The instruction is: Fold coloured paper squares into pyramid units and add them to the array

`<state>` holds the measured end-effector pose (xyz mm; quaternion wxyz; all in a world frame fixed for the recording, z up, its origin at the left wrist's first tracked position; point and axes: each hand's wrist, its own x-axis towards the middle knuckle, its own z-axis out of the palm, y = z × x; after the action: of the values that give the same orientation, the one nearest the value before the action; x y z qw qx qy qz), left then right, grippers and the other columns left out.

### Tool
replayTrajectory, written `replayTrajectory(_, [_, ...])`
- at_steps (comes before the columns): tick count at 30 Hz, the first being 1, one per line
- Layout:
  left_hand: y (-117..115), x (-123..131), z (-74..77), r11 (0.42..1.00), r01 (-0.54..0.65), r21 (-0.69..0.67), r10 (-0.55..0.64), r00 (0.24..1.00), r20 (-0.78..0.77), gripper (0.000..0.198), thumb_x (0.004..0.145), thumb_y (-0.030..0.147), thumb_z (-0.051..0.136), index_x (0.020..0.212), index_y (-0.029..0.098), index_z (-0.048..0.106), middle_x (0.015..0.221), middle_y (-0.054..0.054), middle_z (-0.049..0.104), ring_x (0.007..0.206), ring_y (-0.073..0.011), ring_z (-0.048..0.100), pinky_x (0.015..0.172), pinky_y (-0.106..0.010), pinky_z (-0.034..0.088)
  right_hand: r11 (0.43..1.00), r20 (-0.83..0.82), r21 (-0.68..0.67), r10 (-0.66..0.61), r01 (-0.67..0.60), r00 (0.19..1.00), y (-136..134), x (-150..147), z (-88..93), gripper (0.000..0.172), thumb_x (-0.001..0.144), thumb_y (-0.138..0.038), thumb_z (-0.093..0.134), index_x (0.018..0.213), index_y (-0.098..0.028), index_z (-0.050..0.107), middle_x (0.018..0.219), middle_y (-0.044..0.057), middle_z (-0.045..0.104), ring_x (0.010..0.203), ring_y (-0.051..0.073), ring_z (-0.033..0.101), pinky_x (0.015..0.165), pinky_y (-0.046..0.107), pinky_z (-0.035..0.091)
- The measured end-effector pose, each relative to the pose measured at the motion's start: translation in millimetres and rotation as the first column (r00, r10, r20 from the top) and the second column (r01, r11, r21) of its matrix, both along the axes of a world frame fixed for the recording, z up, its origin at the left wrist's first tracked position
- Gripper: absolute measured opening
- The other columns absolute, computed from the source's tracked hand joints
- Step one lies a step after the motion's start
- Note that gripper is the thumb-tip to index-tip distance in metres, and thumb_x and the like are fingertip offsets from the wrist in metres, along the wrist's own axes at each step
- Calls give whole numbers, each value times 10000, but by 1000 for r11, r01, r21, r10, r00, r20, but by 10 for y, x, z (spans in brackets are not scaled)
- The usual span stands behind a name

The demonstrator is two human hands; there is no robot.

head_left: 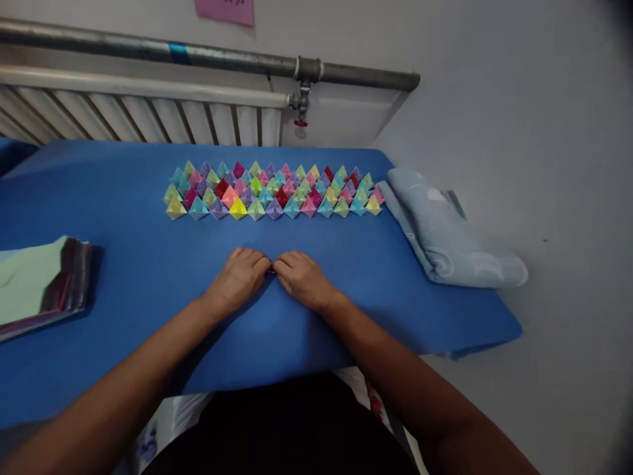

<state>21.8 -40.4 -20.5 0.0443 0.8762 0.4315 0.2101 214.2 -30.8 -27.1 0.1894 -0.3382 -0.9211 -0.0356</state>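
The piece [271, 270] is between your two hands, low on the table [163, 264] and in front of the rows. Only a small dark part shows; its shape and fold stage cannot be told. Your left hand [242, 272] and right hand [302, 276] meet at it, fingers curled and bunched, with the thumb sides facing. Each appears to pinch one end, with little or no gap; the exact fingertip contact is hidden.

Done: the folded pieces [256, 210] stand beyond your hands in close, staggered rows, and look complete. Left: the piece in your fingers, judged unfinished. The paper stack [22, 284] at your left may be further stock; how much of it is to be used cannot be told.

Materials: the folded pieces are creased paper, pointed and diamond-shaped from your side, in yellow, green, blue, purple, pink and red. The stack has a pale green top sheet and dark, uneven edges. The table surface is smooth, plain blue. At right, the blanket [445, 231] is soft, folded and grey-blue with white motifs. Behind the table are a ribbed radiator [168, 119] and a metal pipe [123, 46].
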Motion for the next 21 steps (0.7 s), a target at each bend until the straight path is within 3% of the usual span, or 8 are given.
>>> replayTrajectory(4, [-99,-66,-54,985,51,162,-48,999,-24,177,961,223,500,939,168,667,999,-95,728,876,-230,629,803,-391,440,996,-36,-90,18,-21,999,-19,45,-12,178,957,-162,506,1017,-147,673,962,99,676,844,214,533,780,338,404])
replayTrajectory(6, [-120,-85,-84,983,37,179,-40,999,13,183,969,230,501,973,166,672,999,-92,737,885,-227,640,807,-388,443,988,-93,-151,5,-19,996,-9,58,-19,155,942,-152,530,1022,-155,662,968,91,678,849,208,541,801,335,418])
replayTrajectory(14, [-165,-50,-96,994,-56,89,49,995,85,194,965,233,508,971,177,693,1015,-91,746,921,-237,649,839,-405,438,942,-241,-336,-55,-30,969,26,76,-13,146,957,-166,514,964,-173,659,979,78,653,929,180,584,881,315,457])
replayTrajectory(21, [-173,5,-39,973,-223,-57,227,971,73,232,962,299,504,909,187,700,981,-94,712,908,-256,597,804,-413,401,897,-211,-440,-163,55,964,57,32,52,137,966,-208,517,914,-177,639,995,72,640,934,174,572,859,307,438])
